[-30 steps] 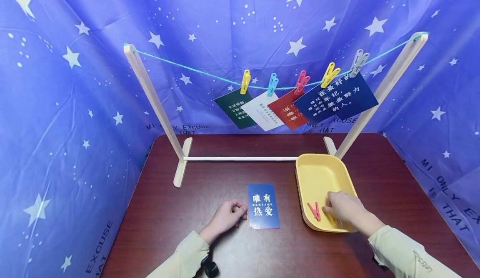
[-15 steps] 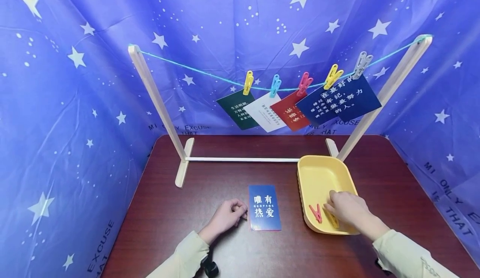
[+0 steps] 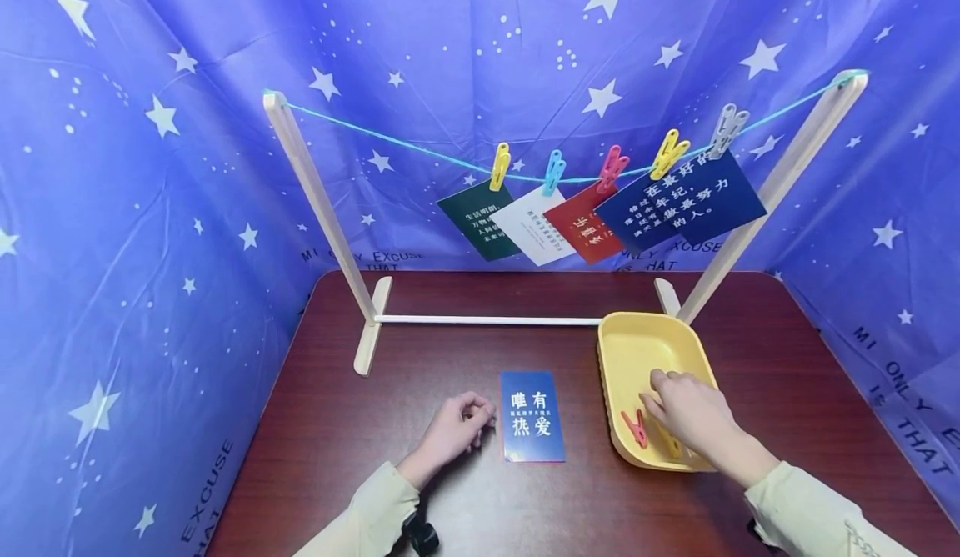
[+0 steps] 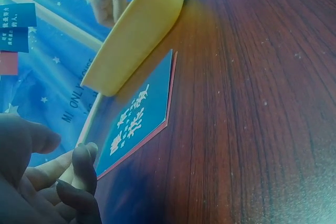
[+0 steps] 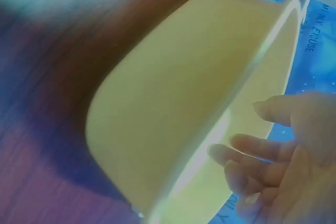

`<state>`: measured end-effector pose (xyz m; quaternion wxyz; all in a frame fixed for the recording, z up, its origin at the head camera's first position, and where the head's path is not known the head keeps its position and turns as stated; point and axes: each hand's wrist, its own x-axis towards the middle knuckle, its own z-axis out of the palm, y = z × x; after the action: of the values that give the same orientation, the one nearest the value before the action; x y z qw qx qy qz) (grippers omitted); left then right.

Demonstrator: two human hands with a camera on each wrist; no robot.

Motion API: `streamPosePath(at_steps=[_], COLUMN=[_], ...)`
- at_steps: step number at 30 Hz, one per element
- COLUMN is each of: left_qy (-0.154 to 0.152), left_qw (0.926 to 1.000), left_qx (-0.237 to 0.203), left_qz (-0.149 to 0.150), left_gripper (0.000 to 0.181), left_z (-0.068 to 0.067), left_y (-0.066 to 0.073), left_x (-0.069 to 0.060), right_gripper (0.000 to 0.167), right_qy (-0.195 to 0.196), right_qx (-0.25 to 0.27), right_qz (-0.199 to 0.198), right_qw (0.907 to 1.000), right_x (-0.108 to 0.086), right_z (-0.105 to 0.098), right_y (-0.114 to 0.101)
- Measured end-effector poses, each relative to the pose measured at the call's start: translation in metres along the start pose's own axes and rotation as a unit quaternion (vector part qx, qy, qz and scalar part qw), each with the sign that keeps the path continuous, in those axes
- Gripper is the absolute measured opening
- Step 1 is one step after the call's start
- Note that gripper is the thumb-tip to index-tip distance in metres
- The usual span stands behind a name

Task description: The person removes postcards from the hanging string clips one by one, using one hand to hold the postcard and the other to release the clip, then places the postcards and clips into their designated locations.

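My left hand (image 3: 456, 430) rests on the table just left of a blue card (image 3: 531, 417) with white lettering. Its fingers curl loosely around nothing. A red edge shows beneath that card in the left wrist view. Over the near right side of the yellow basket (image 3: 612, 390) hovers my right hand (image 3: 693, 415); in the right wrist view its fingers are relaxed, slightly bent and hold nothing. Inside the basket lie a red clothespin (image 3: 635, 429) and a yellow clothespin (image 3: 670, 440), the latter partly hidden by the right hand.
Behind stands a wooden frame (image 3: 322, 198) with a sagging turquoise string (image 3: 405, 143). Several cards hang from it, among them a green card (image 3: 480, 219) and a red card (image 3: 583, 228), held by coloured clothespins. A starry blue curtain surrounds the table (image 3: 442, 290).
My right hand has lifted slightly within the basket and its fingers have loosened. The left hand has stayed almost still, and the head view has shifted a little.
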<state>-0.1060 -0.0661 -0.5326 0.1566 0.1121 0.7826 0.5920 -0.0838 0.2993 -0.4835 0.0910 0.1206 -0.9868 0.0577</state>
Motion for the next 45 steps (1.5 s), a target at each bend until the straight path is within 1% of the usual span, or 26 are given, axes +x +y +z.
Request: streamPosePath(at_steps=[3,7,9,14,20,22,24,29,31,36,41,45], left_qy=[0.004,0.014,0.019,0.026,0.051,0.058,0.065,0.096,0.104,0.117,0.129,0.141], left_qw=[1.0000,0.9999,0.9997,0.9985,0.9965,0.9965,0.9959,0.9923,0.9914,0.9904,0.9891,0.9876], left_qx=[-0.002,-0.008,-0.016,-0.034,-0.025,-0.024,-0.015,0.028,0.035,0.035,0.021,0.006], left_qz=[0.002,0.003,0.008,0.033,0.061,0.056,0.060,0.073,0.071,0.066,0.069,0.070], left_gripper=[0.020,0.021,0.022,0.021,0.018,0.019,0.019,0.019,0.018,0.016,0.019,0.019], left_z=[0.000,-0.002,-0.003,-0.008,-0.014,-0.016,-0.018,-0.022,-0.023,-0.026,-0.031,-0.035], left_y=[0.001,0.001,0.001,0.003,0.009,0.012,0.014,0.020,0.022,0.028,0.036,0.040], left_x=[0.001,0.003,0.004,0.005,0.010,0.011,0.013,0.018,0.020,0.025,0.032,0.040], right_gripper=[0.030,0.026,0.024,0.020,0.018,0.018,0.017,0.019,0.021,0.018,0.017,0.017], right_qy=[0.002,-0.011,-0.015,-0.021,-0.012,-0.008,-0.003,0.005,0.005,0.015,0.033,0.051], right_qx=[0.013,0.033,0.038,0.043,0.049,0.051,0.051,0.048,0.048,0.053,0.060,0.054], right_qz=[-0.009,-0.010,-0.011,-0.015,-0.031,-0.037,-0.044,-0.058,-0.062,-0.084,-0.114,-0.140], right_qw=[0.9999,0.9993,0.9991,0.9988,0.9983,0.9980,0.9977,0.9971,0.9969,0.9949,0.9911,0.9873], right_x=[0.005,0.009,0.010,0.013,0.019,0.022,0.024,0.032,0.036,0.046,0.057,0.068], right_z=[-0.002,-0.007,-0.009,-0.014,-0.019,-0.022,-0.025,-0.034,-0.038,-0.047,-0.058,-0.069], right_y=[-0.005,-0.013,-0.018,-0.026,-0.032,-0.035,-0.038,-0.049,-0.053,-0.062,-0.067,-0.072])
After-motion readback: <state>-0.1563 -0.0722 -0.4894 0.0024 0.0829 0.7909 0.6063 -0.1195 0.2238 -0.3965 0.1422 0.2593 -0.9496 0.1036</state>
